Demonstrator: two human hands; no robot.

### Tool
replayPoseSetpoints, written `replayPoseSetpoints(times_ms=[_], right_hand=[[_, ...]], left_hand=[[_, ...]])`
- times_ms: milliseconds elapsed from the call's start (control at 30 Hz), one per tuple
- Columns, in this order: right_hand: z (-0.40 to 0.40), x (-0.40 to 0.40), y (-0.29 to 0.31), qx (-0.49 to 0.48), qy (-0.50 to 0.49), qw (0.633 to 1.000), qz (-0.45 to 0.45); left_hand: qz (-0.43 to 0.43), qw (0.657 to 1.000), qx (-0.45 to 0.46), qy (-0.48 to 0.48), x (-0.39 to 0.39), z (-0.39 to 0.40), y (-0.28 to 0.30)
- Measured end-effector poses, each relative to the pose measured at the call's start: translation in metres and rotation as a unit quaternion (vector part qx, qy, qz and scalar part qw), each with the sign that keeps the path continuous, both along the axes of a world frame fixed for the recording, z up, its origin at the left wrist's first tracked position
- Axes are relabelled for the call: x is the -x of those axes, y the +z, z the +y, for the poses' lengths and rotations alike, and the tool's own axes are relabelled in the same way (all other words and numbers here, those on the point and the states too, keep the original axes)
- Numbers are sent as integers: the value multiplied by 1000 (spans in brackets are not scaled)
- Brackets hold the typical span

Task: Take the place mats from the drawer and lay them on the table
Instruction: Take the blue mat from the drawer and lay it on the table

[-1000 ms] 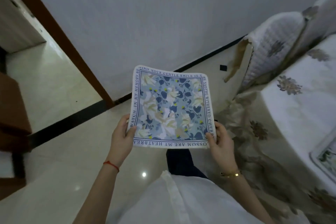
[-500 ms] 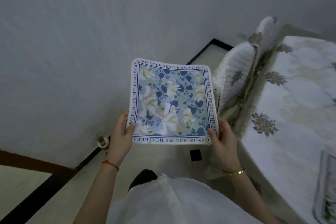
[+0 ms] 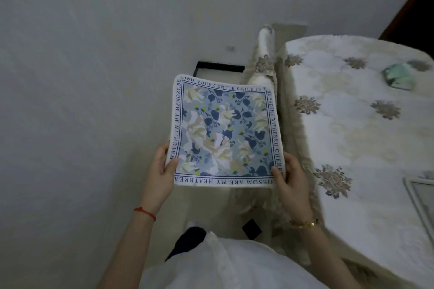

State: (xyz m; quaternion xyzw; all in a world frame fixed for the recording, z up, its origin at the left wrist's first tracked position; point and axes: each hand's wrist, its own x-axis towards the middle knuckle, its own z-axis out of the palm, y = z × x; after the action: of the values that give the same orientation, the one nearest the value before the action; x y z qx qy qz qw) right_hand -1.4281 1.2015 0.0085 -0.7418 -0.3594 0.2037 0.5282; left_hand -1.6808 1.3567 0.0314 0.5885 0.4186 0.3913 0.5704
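I hold one place mat (image 3: 225, 132) out in front of me, up in the air, not on anything. My left hand (image 3: 162, 176) pinches its near left corner, with my thumb on top of the mat and my other fingers curled under it. My right hand (image 3: 290, 179) pinches the near right corner the same way, thumb on top, fingers tucked under the edge. Both my arms reach forward and my wrists bend up a little, so the mat lies almost flat and its far edge curls up a bit. The mat is square, with blue and cream flowers in the middle and dark letters running round its white border. There is a red string (image 3: 145, 213) on my left wrist and a gold bracelet (image 3: 304, 223) on my right wrist. The table (image 3: 366, 138) is on my right, just beside the mat, under a white cloth with grey flowers. Another mat (image 3: 420, 197) lies at the table's near right edge, only partly showing. A small green thing (image 3: 399, 76) sits near the far edge; I cannot tell what it is.
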Motion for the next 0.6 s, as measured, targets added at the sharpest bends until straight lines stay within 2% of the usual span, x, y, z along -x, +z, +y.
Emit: replayPoseSetpoints(times_ms=[267,600], right_hand=[[83,3,0,-22,-172,985,9],[118,-42,-8,-10,-377,926,29]], left_hand=[[39,985,-12,-168,-70,166,9],[59,929,-41,-362,-234,253,-1]])
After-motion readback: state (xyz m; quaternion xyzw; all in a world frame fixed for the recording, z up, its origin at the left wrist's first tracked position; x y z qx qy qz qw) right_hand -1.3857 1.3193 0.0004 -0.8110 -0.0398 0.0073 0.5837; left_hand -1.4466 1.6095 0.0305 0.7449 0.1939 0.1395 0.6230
